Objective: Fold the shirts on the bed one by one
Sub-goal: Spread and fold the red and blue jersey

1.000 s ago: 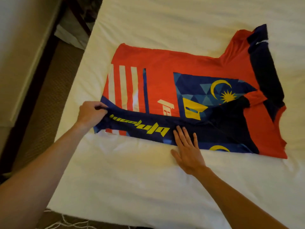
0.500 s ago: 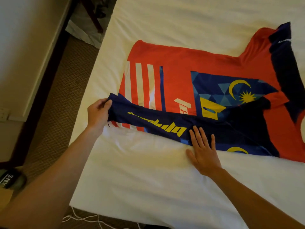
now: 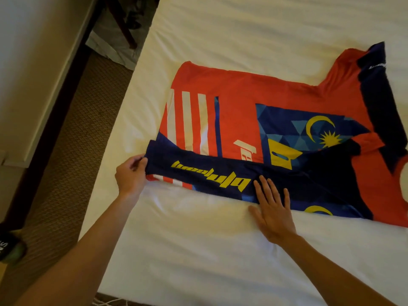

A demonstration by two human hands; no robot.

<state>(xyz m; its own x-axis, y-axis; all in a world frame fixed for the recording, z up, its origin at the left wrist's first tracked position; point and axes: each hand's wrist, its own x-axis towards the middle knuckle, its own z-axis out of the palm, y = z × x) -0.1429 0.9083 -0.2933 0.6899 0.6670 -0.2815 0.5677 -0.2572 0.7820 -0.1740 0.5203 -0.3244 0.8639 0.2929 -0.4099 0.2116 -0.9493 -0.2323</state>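
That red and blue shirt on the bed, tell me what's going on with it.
A person is partway through folding the red and blue shirt, which lies spread flat on the white bed. The near side, a dark blue strip with yellow lettering, is already turned over onto the body. The left hand pinches the hem end of that strip, while the right hand lies flat with straight fingers on the folded edge, holding it down. The far sleeve is still unfolded.

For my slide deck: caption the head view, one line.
Left hand pinches the shirt hem while right hand presses its folded edge on the bed.
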